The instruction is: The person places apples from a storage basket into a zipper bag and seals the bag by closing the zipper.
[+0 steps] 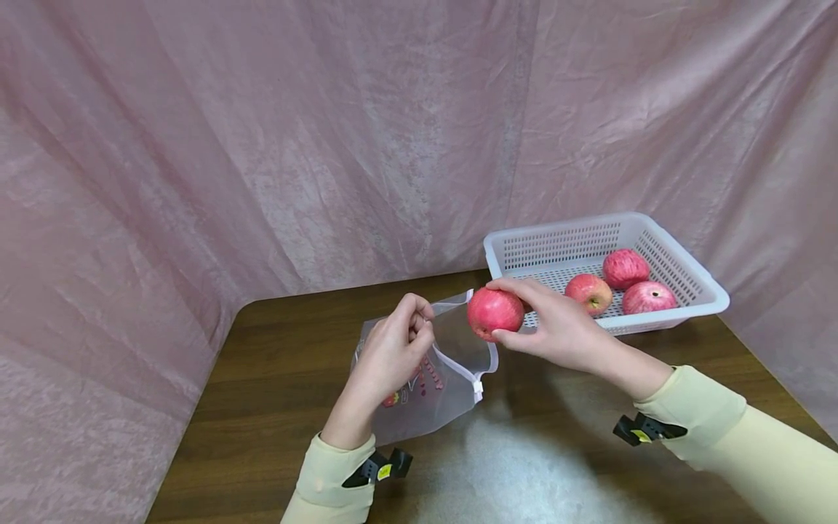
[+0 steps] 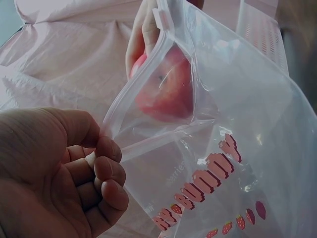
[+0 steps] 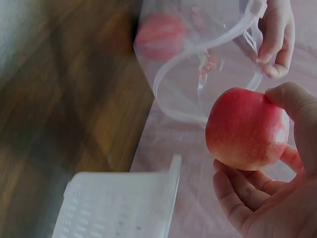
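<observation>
A clear zip bag [image 2: 267, 134] with pink lettering hangs from my left hand [image 1: 395, 348], whose thumb and fingers pinch its white zip edge. The bag's mouth gapes toward the right. Just outside that mouth, my right hand [image 1: 556, 324] grips a red apple [image 1: 495, 314] between thumb and fingers. In the left wrist view the held apple [image 2: 166, 87] shows through the clear plastic. Another apple [image 3: 160, 37] lies low inside the bag, seen in the right wrist view.
A white perforated basket [image 1: 703, 295] stands at the back right of the brown wooden table [image 1: 262, 407]. It holds three apples: one nearest the hand [image 1: 588, 294], one behind [image 1: 625, 268], one in front [image 1: 649, 298]. Pink cloth [image 1: 366, 145] hangs behind the table.
</observation>
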Available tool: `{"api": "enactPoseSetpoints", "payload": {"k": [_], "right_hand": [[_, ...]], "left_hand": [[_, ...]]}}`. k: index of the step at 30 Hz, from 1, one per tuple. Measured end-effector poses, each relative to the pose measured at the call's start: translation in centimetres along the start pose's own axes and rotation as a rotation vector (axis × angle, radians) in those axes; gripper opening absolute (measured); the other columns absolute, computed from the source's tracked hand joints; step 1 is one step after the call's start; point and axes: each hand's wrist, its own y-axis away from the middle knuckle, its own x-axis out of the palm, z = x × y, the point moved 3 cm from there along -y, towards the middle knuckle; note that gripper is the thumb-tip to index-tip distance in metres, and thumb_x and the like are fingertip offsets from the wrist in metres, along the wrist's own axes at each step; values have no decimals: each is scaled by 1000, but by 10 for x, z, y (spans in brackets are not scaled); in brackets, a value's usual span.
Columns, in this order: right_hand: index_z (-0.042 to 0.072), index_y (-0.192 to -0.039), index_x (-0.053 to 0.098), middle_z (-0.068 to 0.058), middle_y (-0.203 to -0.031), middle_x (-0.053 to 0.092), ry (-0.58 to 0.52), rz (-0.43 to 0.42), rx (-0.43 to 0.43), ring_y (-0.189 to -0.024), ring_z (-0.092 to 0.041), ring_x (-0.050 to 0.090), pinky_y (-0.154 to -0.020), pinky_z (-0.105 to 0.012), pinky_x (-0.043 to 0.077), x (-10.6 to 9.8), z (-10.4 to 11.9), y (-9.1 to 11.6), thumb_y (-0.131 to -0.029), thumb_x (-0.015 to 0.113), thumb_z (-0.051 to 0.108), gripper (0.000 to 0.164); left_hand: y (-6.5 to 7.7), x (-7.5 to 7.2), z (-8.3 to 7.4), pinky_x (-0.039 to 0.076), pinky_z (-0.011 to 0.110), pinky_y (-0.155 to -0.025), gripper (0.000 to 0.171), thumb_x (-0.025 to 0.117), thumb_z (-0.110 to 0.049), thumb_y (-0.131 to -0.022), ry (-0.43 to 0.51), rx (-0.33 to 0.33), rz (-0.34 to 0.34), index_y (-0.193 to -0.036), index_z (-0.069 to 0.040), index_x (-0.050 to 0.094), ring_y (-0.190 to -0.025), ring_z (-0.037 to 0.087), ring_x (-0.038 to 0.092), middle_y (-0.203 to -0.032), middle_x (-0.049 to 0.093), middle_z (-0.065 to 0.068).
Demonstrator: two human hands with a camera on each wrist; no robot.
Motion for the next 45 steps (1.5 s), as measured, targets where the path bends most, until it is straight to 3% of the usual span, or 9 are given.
{"api": "enactPoseSetpoints", "payload": {"k": [10, 22, 28, 33, 45], "right_hand": [[23, -149, 65, -3, -131, 71, 34, 41, -25, -110, -22, 68, -86, -48, 59, 19, 9, -2, -87, 92, 31, 69], [18, -151, 64, -3, -129, 74, -46, 149, -4, -110, -23, 71, -92, -51, 59, 34, 11, -7, -90, 89, 30, 68], [20, -138, 60, 3, -111, 76, -110, 185, 23, -93, -17, 71, -80, -40, 58, 42, 11, -12, -89, 90, 32, 59], [19, -132, 58, 1, -109, 76, -117, 216, 26, -87, -14, 70, -77, -36, 58, 50, 11, -15, -89, 90, 35, 56], [20, -126, 63, 12, -91, 71, -9, 273, 40, -74, -7, 63, -68, -34, 54, 60, 16, -24, -87, 89, 47, 54]], "left_hand": [[-1, 0, 1, 46, 31, -60, 20, 63, -4, -102, -1, -14, 7, -117, -17, 62, -68, 12, 55, -83, 60, -6], [0, -2, 1, 45, 30, -58, 20, 62, -4, -102, 15, -27, 19, -119, -15, 62, -67, 14, 54, -82, 59, -5], [0, -1, 2, 46, 30, -59, 20, 64, -5, -103, 20, -44, 24, -119, -16, 62, -69, 15, 55, -83, 59, -4], [0, -1, 3, 48, 30, -59, 20, 64, -5, -103, 21, -44, 21, -118, -17, 61, -69, 16, 55, -84, 59, -3], [-1, -2, 1, 46, 29, -60, 20, 63, -3, -100, 2, -6, -9, -115, -17, 62, -68, 12, 55, -81, 60, -6]]}}
